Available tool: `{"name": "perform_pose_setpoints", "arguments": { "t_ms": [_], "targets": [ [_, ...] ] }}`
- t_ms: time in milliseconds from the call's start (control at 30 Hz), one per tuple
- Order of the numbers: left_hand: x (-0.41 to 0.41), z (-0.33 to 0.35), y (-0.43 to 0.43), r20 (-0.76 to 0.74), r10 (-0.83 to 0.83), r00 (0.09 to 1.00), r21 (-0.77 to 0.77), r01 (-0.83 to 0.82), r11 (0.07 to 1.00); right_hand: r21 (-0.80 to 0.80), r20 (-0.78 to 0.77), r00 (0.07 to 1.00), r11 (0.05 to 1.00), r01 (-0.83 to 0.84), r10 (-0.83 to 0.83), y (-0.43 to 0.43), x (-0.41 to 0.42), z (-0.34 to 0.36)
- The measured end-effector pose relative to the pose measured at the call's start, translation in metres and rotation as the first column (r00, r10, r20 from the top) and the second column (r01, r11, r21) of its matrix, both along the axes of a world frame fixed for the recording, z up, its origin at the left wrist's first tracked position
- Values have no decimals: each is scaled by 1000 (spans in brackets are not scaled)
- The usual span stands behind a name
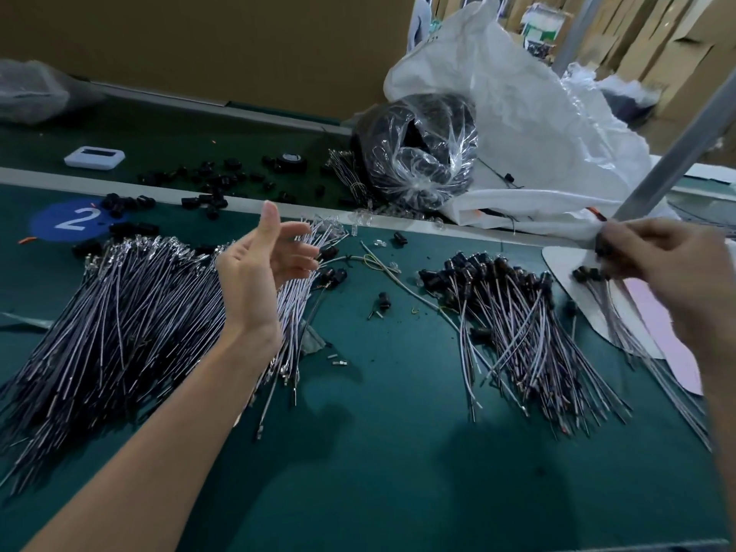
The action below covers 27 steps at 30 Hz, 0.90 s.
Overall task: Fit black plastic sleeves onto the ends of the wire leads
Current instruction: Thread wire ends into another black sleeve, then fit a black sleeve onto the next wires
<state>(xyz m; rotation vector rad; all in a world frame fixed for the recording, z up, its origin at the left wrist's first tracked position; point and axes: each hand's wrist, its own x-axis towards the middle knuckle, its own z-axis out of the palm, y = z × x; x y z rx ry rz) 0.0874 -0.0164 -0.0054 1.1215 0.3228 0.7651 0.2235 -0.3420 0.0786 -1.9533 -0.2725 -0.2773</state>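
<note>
Wire leads (131, 312) — thin, grey, metal-tipped — fan across the green mat (378, 452); left hand (263, 268) hovers slack and empty above them, right hand (657, 268) pinches a stubby black sleeve (601, 249) on dangling leads.

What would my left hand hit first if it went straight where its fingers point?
Likely the far ends of the bare wire leads just beyond the left hand, then loose black sleeves. The hand looks raised, so it may pass over them.
</note>
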Motion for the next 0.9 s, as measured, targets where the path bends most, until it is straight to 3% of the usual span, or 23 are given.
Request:
{"name": "perform_pose_setpoints", "arguments": {
  "t_ms": [100,167,233,333,467,667,800,900],
  "targets": [
    [2,-1,2,-31,102,994,25,-101,995,-432,133,987,892,135,-85,25,5,-9],
    [3,-1,3,-48,149,988,43,-147,988,-489,202,978,860,146,-51,51,-5,-15],
    [4,-2,3,-48,175,983,36,-173,984,-505,162,982,863,-3,98,85,-22,-23],
    [5,-3,3,-48,202,978,15,-202,979,-568,16,929,768,-297,371,141,-52,-44],
    [6,-6,4,-64,227,972,-23,-229,973,-561,-155,875,688,-460,459,210,-80,-73],
    [6,-8,6,-86,262,961,-97,-270,958,-584,-280,915,705,-403,292,254,-84,-90],
    [5,-6,6,-83,256,963,-97,-264,960,-462,-408,865,751,-473,294,255,-74,-88],
    [4,-5,7,-108,259,960,-96,-269,958,-293,-420,843,829,-477,336,242,-73,-87]
  ]
}}
